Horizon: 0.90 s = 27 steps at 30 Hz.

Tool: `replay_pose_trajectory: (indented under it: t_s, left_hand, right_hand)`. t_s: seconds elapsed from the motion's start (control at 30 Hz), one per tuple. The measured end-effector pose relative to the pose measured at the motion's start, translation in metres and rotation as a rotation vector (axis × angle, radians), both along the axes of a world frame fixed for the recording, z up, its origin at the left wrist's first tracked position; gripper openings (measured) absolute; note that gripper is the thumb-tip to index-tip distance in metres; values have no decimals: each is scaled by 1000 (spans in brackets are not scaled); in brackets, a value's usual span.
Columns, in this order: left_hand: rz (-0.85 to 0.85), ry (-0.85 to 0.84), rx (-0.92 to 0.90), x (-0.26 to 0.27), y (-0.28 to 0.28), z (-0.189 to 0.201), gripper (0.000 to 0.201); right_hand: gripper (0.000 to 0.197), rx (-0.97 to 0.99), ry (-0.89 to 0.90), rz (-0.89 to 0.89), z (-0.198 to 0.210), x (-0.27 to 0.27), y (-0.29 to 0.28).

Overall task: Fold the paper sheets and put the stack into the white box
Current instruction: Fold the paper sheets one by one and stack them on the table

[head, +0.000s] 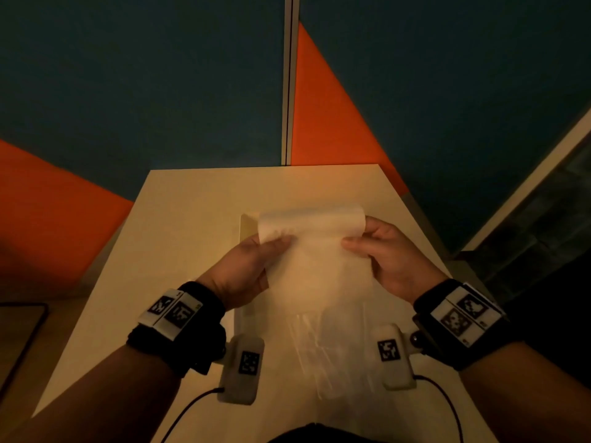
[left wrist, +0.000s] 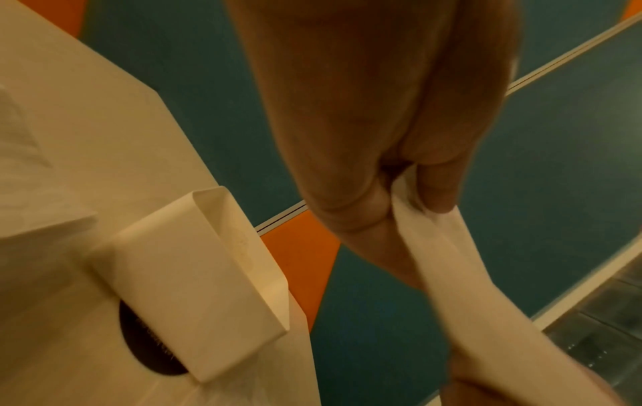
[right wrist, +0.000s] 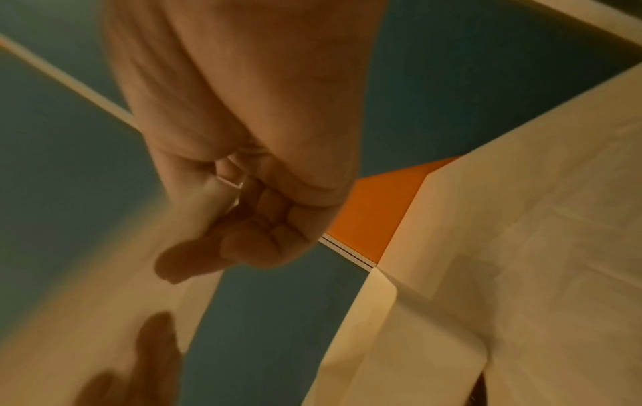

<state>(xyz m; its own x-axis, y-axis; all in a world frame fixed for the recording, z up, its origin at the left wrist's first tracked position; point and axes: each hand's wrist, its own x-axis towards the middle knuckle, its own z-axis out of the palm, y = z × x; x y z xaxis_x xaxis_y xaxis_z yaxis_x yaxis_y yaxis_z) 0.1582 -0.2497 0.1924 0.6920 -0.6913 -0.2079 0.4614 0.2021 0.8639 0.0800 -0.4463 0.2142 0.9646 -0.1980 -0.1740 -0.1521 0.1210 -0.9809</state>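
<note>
At the centre of the head view we see the left hand [head: 252, 263] and the right hand [head: 387, 254] each pinching one side edge of a paper sheet [head: 315, 238], thumb on the near face and fingers behind it. The sheet is thin, translucent and pale, and its top edge curls over into a soft roll between the two hands; its lower part hangs toward the table [head: 179, 219]. In the left wrist view we note the thumb and fingers [left wrist: 434, 189] clamped tight on a doubled strip of the paper [left wrist: 451, 261]. In the right wrist view the fingers [right wrist: 271, 230] curl into the palm with a paper corner caught between them and the thumb. The white box [left wrist: 194, 285], a rectangular, smooth-walled carton with an open top, stands on the table at the lower left of the left wrist view; in the head view only its corner [head: 248, 227] shows behind the sheet. More thin, wrinkled sheets [head: 326, 346] lie flat low in the head view, between the wrists.
</note>
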Motion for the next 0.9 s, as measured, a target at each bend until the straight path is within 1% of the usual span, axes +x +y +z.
replay_pose_trajectory:
  t_s: [0.1, 0.17, 0.23, 0.3, 0.33, 0.4, 0.43, 0.53, 0.6, 0.63, 0.7, 0.77, 0.83, 0.87, 0.9]
  left_hand:
    - [-41, -49, 22, 4, 6, 0, 29]
    - [-141, -83, 35, 8, 15, 2, 26]
    - [-277, -101, 7, 11, 24, 6, 33]
    - [-388, -108, -8, 15, 29, 12, 50]
    - [-425, -126, 3, 16, 30, 14, 55]
    - [-460, -170, 49, 15, 27, 18, 54]
    - [-461, -187, 76, 13, 24, 21, 52]
    - [-438, -205, 134, 9, 16, 17, 45]
    - [-421, -253, 168, 7, 11, 12, 39]
    - [-409, -263, 174, 5, 10, 10, 35]
    - [-374, -245, 172, 4, 12, 9, 32]
    - [-307, -236, 196, 4, 17, 9, 30]
    - [-180, -204, 233, 6, 25, 4, 32]
    - [-112, -187, 259, 6, 30, 2, 34]
    - [-47, -181, 298, 7, 35, -2, 35]
  right_hand:
    - [30, 48, -22, -46, 2, 0, -5]
    - [33, 82, -47, -38, 5, -1, -8]
    - [33, 71, -46, -25, 7, -1, -10]
    - [29, 33, -44, 11, 10, -1, -11]
    - [28, 3, -57, 60, 11, 0, -11]
    - [19, -41, -73, 176, 14, 2, -7]
    - [16, -57, -74, 223, 15, 3, -4]
    - [21, -76, -83, 328, 16, 8, 5]
    - [20, -69, -69, 384, 15, 11, 11]
    - [18, -79, -55, 395, 14, 11, 12]
    - [12, -117, -27, 383, 12, 12, 9]
    - [10, -98, 21, 295, 9, 12, 1]
    - [19, -62, 107, 114, -1, 15, -14]
    - [21, -108, 158, 12, -9, 17, -23]
    - [21, -210, 224, -87, -21, 20, -33]
